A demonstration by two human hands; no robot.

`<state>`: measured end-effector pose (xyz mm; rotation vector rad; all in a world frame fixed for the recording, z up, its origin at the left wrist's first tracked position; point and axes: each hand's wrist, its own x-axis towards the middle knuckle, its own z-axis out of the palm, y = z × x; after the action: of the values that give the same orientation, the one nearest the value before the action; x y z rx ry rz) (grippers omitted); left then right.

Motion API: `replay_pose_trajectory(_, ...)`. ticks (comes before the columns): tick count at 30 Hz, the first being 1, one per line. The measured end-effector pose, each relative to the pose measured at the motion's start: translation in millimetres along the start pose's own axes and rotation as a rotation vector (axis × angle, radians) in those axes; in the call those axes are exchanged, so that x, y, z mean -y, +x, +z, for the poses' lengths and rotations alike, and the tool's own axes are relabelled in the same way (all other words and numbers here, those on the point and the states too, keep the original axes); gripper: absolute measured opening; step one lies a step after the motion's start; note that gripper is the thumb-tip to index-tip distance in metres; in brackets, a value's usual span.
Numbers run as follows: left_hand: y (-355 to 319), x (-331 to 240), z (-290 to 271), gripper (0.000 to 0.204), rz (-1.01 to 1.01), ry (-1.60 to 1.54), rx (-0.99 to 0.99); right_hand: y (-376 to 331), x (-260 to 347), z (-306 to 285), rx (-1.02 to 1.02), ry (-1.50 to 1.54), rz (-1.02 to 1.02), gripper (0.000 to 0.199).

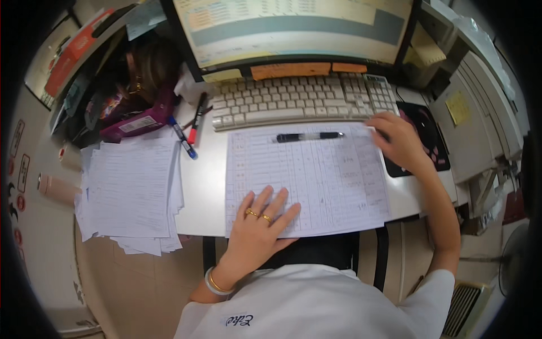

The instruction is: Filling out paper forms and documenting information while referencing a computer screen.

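Squarely between both hands: printed sheet [307, 178].

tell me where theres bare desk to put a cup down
One bare strip of desk lies between the paper stack and the table sheet. The rest is crowded: keyboard, markers, mouse pad under the right hand.

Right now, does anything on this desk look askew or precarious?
Yes. The untidy stack of printed white sheets at the desk's left hangs over the front edge, fanned unevenly. The large ruled form under the left hand also overhangs slightly.
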<state>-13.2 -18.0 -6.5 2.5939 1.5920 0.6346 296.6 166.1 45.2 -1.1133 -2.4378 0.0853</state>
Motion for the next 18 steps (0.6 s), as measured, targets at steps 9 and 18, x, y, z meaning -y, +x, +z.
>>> replay_pose_trajectory(9,-0.1,0.7,-7.5,0.06,0.02,0.009,0.042,38.3,38.4,49.1,0.159,-0.24,-0.177,0.017)
replay_pose_trajectory(18,-22.8,-9.6,1.1,0.048,0.012,-0.145,-0.077,61.2,125.9,50.7,0.471,0.975,0.054,0.012)
